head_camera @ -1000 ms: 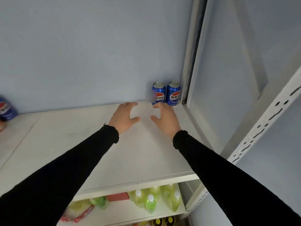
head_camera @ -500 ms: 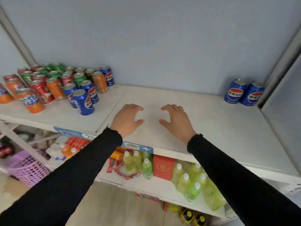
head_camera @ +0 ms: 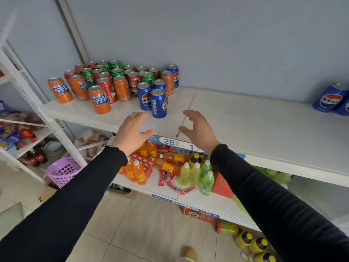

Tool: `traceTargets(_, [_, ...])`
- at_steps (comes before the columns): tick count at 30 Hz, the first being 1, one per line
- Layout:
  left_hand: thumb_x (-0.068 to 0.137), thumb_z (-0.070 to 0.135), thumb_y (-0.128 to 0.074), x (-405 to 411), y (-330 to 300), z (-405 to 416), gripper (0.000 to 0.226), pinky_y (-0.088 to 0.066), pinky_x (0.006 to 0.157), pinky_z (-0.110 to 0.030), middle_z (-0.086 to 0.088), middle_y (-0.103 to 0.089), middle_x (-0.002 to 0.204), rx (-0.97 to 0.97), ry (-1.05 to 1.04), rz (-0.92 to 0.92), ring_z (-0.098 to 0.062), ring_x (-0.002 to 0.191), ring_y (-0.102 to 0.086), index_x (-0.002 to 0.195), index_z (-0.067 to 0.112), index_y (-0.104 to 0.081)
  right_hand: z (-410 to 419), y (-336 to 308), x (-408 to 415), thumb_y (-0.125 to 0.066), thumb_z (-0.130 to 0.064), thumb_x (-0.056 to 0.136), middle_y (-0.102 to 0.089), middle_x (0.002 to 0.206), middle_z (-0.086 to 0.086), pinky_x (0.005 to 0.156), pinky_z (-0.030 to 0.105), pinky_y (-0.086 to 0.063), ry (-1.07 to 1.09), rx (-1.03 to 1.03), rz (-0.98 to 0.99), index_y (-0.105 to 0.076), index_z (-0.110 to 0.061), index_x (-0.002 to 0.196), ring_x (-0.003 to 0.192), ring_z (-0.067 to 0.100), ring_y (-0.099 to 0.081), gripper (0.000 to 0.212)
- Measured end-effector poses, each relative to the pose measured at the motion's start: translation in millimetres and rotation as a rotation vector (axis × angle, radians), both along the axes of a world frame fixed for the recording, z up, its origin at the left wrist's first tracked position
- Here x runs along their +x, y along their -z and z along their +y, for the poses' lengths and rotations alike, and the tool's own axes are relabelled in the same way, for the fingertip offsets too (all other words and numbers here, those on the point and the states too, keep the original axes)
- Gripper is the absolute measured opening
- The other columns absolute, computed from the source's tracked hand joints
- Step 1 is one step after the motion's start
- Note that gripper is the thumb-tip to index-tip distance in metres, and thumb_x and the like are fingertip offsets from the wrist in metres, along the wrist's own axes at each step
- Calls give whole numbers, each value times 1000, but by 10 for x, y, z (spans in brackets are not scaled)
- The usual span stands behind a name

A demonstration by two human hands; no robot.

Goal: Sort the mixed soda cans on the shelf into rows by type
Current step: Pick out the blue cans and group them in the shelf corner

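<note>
A mixed cluster of soda cans (head_camera: 117,82) stands at the left of the white shelf (head_camera: 245,121): orange, red, green and blue ones. Nearest the front of it stands a blue Pepsi can (head_camera: 159,103), with another blue can (head_camera: 144,95) beside it. Two blue Pepsi cans (head_camera: 329,100) stand together at the far right against the wall. My left hand (head_camera: 133,132) hovers just short of the front Pepsi can, fingers relaxed and spread, holding nothing. My right hand (head_camera: 198,128) is also empty, fingers loosely curved, to the right of that can.
A lower shelf (head_camera: 217,202) holds orange and green drink bottles (head_camera: 196,173), snack packets and a red box. A purple basket (head_camera: 63,172) sits on the tiled floor at left. Another rack (head_camera: 24,87) stands at the left. A blue-grey wall backs the shelf.
The view has swung left from the right end of the shelf. Both hands have moved left with it, from the two Pepsi cans at the right toward the mixed cluster.
</note>
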State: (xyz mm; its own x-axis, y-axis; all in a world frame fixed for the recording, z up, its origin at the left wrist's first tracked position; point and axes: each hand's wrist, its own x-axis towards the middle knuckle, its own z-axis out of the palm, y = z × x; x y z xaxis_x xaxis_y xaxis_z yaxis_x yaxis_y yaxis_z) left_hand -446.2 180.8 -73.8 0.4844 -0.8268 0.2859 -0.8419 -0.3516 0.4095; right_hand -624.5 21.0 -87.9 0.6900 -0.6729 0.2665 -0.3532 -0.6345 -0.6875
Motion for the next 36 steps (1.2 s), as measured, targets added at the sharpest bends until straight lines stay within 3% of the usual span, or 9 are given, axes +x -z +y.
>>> traceTargets(5, [92, 32, -70, 492, 41, -93, 61, -38, 108, -34, -3, -47, 146, -9, -51, 80, -21, 134, -46, 146, 20, -44, -152, 51, 558, -71, -24, 92, -50, 145, 4, 93, 25, -42, 3, 180, -51, -43, -18, 145, 127, 19, -52, 61])
traceTargets(13, [89, 29, -75, 1246, 137, -661, 81, -37, 111, -33, -7, -40, 155, -41, -29, 229, -21, 139, -43, 154, 19, -28, -644, 257, 1248, -76, -14, 87, -49, 143, 4, 103, 35, -45, -86, 436, -105, -40, -12, 143, 124, 17, -51, 66])
traceTargets(15, [88, 25, -76, 1363, 135, -806, 86, -36, 108, -30, -6, -40, 156, -70, -2, 267, -20, 139, -43, 155, 21, -24, -718, 292, 1328, -75, -11, 87, -53, 134, 2, 95, 28, -45, -140, 455, -89, -41, -12, 141, 113, 10, -55, 64])
traceTargets(20, [85, 18, -80, 1586, 157, -1148, 96, -39, 113, -38, 0, -36, 159, -137, 83, 349, -18, 140, -42, 157, 22, -18, -810, 281, 1446, -77, -14, 86, -54, 129, -1, 78, 15, -44, -174, 411, -24, -38, -15, 144, 98, 8, -56, 69])
traceTargets(22, [83, 18, -82, 1641, 183, -1247, 96, -41, 109, -31, 3, -39, 157, -157, 118, 395, -10, 134, -45, 157, 23, -21, -799, 285, 1484, -81, -16, 82, -57, 125, -2, 78, 15, -44, -178, 409, -36, -41, -15, 142, 95, 4, -57, 73])
traceTargets(25, [78, 24, -86, 1718, 263, -1342, 96, -49, 106, -40, 7, -49, 147, -193, 170, 440, -12, 128, -54, 152, 30, -26, -771, 337, 1524, -83, -11, 79, -59, 114, -13, 80, 12, -47, -155, 436, -78, -49, -15, 135, 96, -7, -60, 65])
traceTargets(29, [76, 21, -88, 1746, 319, -1385, 92, -48, 103, -32, 14, -50, 138, -267, 206, 468, -6, 126, -51, 148, 28, -31, -690, 403, 1541, -81, -16, 81, -63, 118, -10, 91, 27, -52, -93, 484, -141, -48, -20, 135, 104, 8, -62, 63])
traceTargets(33, [75, 22, -88, 1747, 351, -1337, 91, -54, 100, -41, 10, -51, 144, -297, 254, 476, -5, 125, -52, 147, 30, -33, -645, 454, 1477, -85, -23, 77, -66, 118, -6, 94, 36, -56, 32, 480, -219, -51, -21, 131, 106, 15, -65, 64])
traceTargets(36, [75, 16, -88, 1599, 319, -1337, 87, -57, 96, -36, 14, -52, 136, -290, 332, 498, 13, 114, -53, 146, 25, -37, -684, 442, 1282, -86, -21, 75, -67, 116, -3, 93, 36, -56, 144, 476, -272, -53, -19, 128, 106, 17, -66, 63])
